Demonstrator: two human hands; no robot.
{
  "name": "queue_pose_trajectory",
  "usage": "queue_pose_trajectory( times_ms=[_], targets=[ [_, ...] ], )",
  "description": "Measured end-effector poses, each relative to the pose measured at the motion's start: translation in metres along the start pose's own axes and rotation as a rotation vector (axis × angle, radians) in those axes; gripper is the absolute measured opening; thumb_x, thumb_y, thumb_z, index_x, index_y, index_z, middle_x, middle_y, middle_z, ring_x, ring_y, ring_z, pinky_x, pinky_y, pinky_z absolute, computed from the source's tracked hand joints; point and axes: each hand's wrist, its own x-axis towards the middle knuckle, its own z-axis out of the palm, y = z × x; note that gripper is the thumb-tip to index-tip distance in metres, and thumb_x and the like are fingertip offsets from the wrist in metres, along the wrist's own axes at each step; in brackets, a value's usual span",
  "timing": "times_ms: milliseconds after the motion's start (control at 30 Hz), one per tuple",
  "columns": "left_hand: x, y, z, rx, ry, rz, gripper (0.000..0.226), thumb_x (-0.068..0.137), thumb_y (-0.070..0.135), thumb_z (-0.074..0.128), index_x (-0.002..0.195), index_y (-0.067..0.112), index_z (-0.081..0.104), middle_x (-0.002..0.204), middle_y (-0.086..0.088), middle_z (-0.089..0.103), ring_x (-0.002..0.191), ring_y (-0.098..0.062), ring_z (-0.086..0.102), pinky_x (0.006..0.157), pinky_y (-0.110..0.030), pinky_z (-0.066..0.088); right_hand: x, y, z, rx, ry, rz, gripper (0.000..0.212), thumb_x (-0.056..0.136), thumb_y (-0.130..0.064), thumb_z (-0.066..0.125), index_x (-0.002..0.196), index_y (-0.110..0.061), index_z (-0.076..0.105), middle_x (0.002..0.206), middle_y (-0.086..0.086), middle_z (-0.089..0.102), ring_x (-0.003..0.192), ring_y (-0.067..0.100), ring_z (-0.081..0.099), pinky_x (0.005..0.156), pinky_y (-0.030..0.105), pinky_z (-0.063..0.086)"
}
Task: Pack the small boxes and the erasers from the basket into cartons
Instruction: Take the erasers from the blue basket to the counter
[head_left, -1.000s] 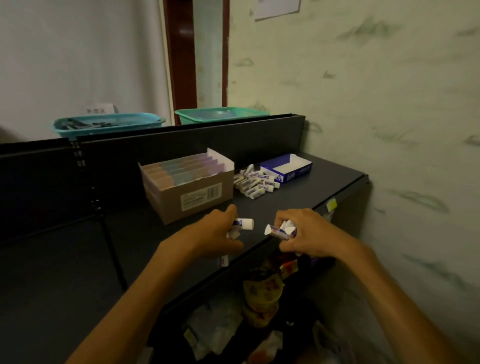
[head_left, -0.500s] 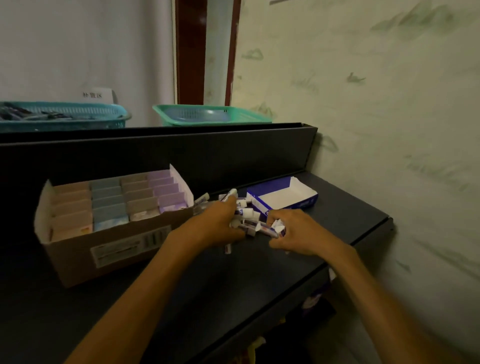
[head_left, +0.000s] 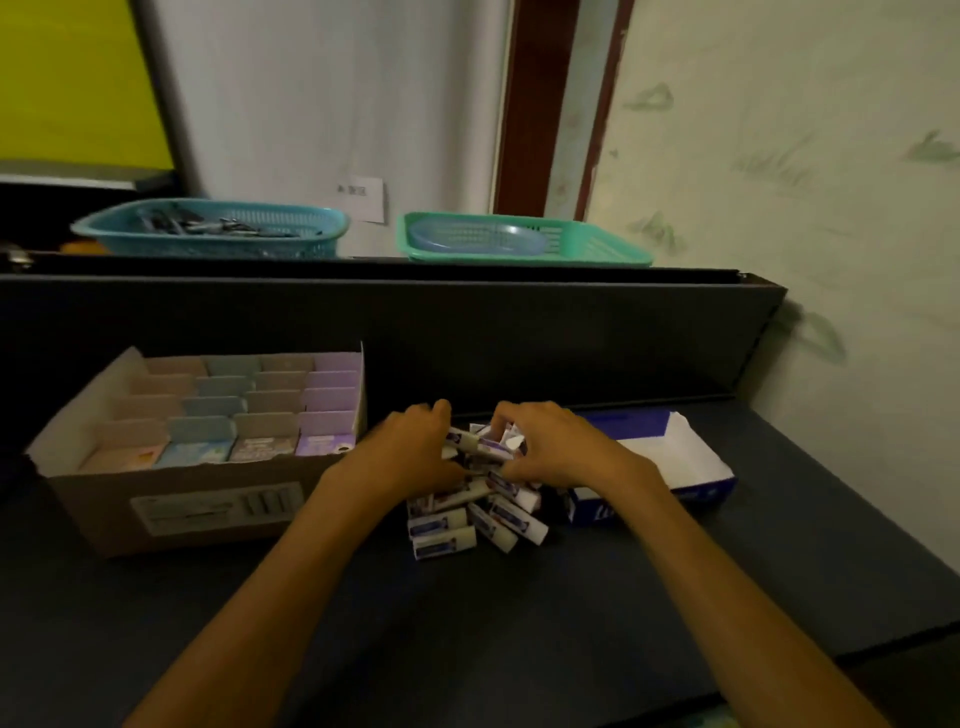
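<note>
Erasers (head_left: 470, 512): loose heap on dark shelf (head_left: 519, 623), between brown carton (head_left: 208, 512) and blue carton (head_left: 680, 467). Left hand (head_left: 410, 449), right hand (head_left: 545, 447): fingers curled, grasping erasers. Risk: overfull handfuls spilling off shelf edge.

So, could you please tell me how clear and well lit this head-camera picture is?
Head view: dim overall, the dark shelf swallowing detail; the erasers and hands slightly soft; wide-angle bending shows in the tilted door frame.
</note>
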Motion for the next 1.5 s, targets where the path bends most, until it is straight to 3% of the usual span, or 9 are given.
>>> queue_pose_trajectory(
  times_ms=[67,167,300,400,667,1133,1500],
  targets=[
    [0.001,0.002,0.0,0.0,0.009,-0.024,0.055,0.079,0.039,0.067,0.125,0.023,0.04,0.121,-0.003,0.049,0.101,-0.02,0.052,0.085,-0.034,0.049,0.012,0.004,0.001,0.054,-0.054,-0.058,0.051,0.077,-0.022,0.074,0.119,-0.031,0.046,0.113,-0.003,0.054,0.083,0.008,0.056,0.068,0.027,0.051],
    [0.001,0.006,0.0,-0.016,0.031,-0.062,0.055,0.08,0.036,0.066,0.126,0.025,0.04,0.123,-0.002,0.047,0.105,-0.019,0.049,0.089,-0.034,0.047,0.023,0.008,0.002,0.102,-0.079,-0.134,0.071,0.077,-0.02,0.074,0.135,-0.03,0.036,0.134,-0.001,0.044,0.107,0.014,0.053,0.084,0.029,0.048],
    [0.0,0.011,0.0,0.047,0.07,-0.071,0.059,0.081,0.037,0.065,0.132,0.026,0.037,0.13,-0.001,0.043,0.118,-0.019,0.04,0.095,-0.034,0.042,0.028,0.021,-0.001,0.118,-0.086,-0.204,0.081,0.078,-0.024,0.074,0.144,-0.03,0.027,0.141,-0.001,0.037,0.125,0.019,0.042,0.098,0.033,0.043],
    [-0.004,0.017,-0.002,0.058,0.138,-0.048,0.059,0.081,0.038,0.065,0.133,0.028,0.037,0.132,0.002,0.042,0.121,-0.017,0.036,0.097,-0.035,0.041,0.022,0.034,-0.009,0.157,-0.052,-0.253,0.078,0.079,-0.028,0.074,0.143,-0.031,0.029,0.14,-0.003,0.039,0.125,0.016,0.043,0.1,0.035,0.044],
    [-0.008,0.05,0.003,0.033,0.195,0.003,0.056,0.083,0.038,0.064,0.132,0.03,0.04,0.134,0.004,0.042,0.122,-0.015,0.038,0.099,-0.034,0.04,-0.002,0.086,-0.038,0.144,0.064,-0.27,0.052,0.085,-0.038,0.067,0.131,-0.032,0.045,0.132,-0.009,0.05,0.114,0.002,0.047,0.093,0.02,0.04],
    [0.022,0.058,0.014,0.009,0.13,0.002,0.05,0.084,0.03,0.065,0.129,0.028,0.045,0.132,0.004,0.045,0.119,-0.014,0.043,0.097,-0.031,0.041,-0.003,0.123,-0.039,0.129,0.064,-0.208,0.043,0.088,-0.033,0.065,0.129,-0.029,0.05,0.128,-0.008,0.053,0.114,0.005,0.051,0.099,0.027,0.044],
    [0.063,0.08,0.023,-0.008,0.103,0.15,0.052,0.083,0.035,0.065,0.13,0.028,0.043,0.131,0.003,0.047,0.116,-0.015,0.046,0.094,-0.031,0.044,-0.022,0.158,-0.047,0.104,0.137,-0.007,0.042,0.088,-0.033,0.065,0.127,-0.03,0.052,0.128,-0.008,0.054,0.115,0.005,0.05,0.1,0.029,0.044]
  ],
)
